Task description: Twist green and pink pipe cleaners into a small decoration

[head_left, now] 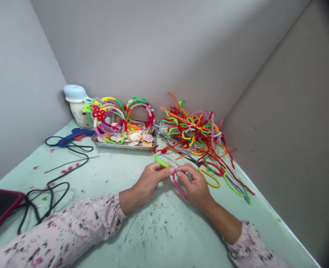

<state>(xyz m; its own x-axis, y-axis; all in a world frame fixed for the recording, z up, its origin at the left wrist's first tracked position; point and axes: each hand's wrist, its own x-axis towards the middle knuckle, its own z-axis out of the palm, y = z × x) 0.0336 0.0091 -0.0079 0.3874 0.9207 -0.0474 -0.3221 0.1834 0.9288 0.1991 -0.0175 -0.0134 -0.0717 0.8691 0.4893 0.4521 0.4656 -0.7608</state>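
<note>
My left hand is closed in a pinch, with a bright green pipe cleaner sticking out above its fingers. Close against it, my right hand pinches a pink pipe cleaner, whose free end hangs down toward me. The fingertips of both hands meet where the two colours come together, so the join itself is hidden. A thin grey strand arcs just above the fingers; I cannot tell whether it is attached. Beyond my right hand lie scissors with dark blades, partly under a yellow pipe cleaner.
A metal tray holds shells and pipe-cleaner headbands. Right of it spreads a tangled heap of pipe cleaners. On the left are a blue glue gun, its looping black cord, a white cup and a red-edged phone.
</note>
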